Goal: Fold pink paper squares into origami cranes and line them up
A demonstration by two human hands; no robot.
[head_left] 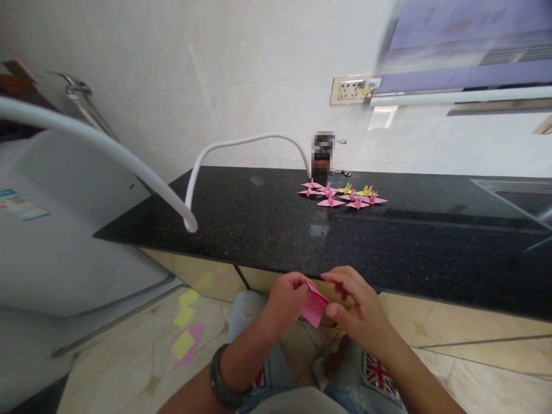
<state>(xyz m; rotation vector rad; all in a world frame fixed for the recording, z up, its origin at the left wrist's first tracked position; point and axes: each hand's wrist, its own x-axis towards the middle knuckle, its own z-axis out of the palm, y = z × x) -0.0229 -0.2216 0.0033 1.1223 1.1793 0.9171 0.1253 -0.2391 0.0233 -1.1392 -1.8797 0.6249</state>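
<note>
Both hands meet over my lap, below the front edge of the black counter (267,224). My left hand (287,299) pinches the upper left corner of a folded pink paper (314,309). My right hand (356,305) grips the same paper from the right, thumb under it and fingers curled over the top. A dark bracelet (222,382) circles my left wrist. Far back on the counter lie several folded paper cranes (340,195), mostly pink, two of them yellow.
A white hose (129,161) arcs over the counter's left part. A dark bottle (322,158) stands by the wall behind the cranes. A wall socket (351,90) is above. Loose yellow and pink paper squares (186,333) lie on the tiled floor at left. A sink (517,195) is at right.
</note>
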